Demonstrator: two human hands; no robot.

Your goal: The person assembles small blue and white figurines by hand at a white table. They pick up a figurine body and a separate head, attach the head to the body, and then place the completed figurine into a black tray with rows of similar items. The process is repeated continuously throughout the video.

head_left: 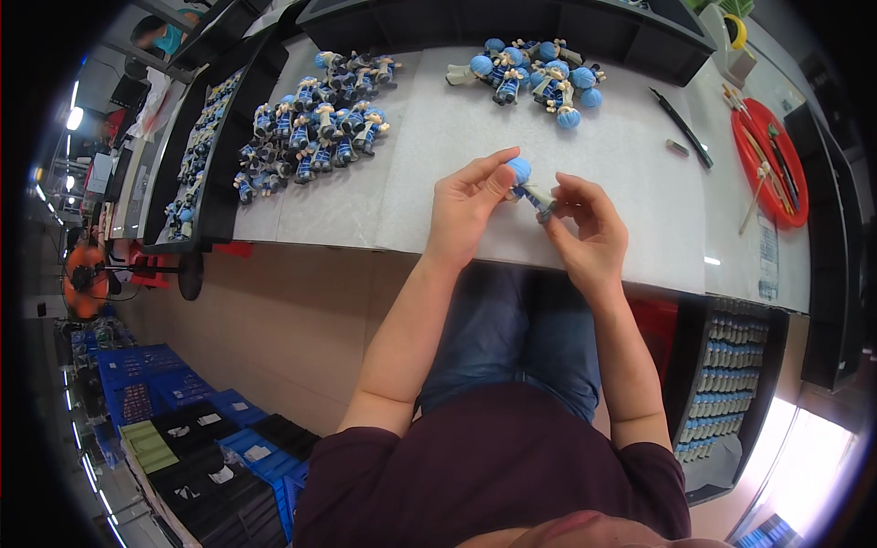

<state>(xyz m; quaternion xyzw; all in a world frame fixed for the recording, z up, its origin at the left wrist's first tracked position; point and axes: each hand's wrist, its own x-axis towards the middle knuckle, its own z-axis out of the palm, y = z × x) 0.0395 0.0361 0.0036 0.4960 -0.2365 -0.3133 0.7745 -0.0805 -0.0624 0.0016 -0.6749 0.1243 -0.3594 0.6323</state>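
Between my two hands, over the front part of the table, is a small figurine [533, 194] with a light blue rounded head and a pale grey-and-blue body, held tilted. My left hand [468, 205] pinches it by the head end with thumb and forefinger. At the lower end, the thumb and fingers of my right hand [589, 228] grip its base. Further back lies a loose pile of similar blue-headed figurines [548, 78]. A larger group of figurines in blue, black and white [315, 128] stands and lies to the left.
A red oval tray [748, 146] with brushes and tools sits at the right. Near it lie a black pen [681, 126] and a small eraser-like block [677, 147]. Black trays [512, 35] line the table's back; another tray of figurines [729, 384] stands below right.
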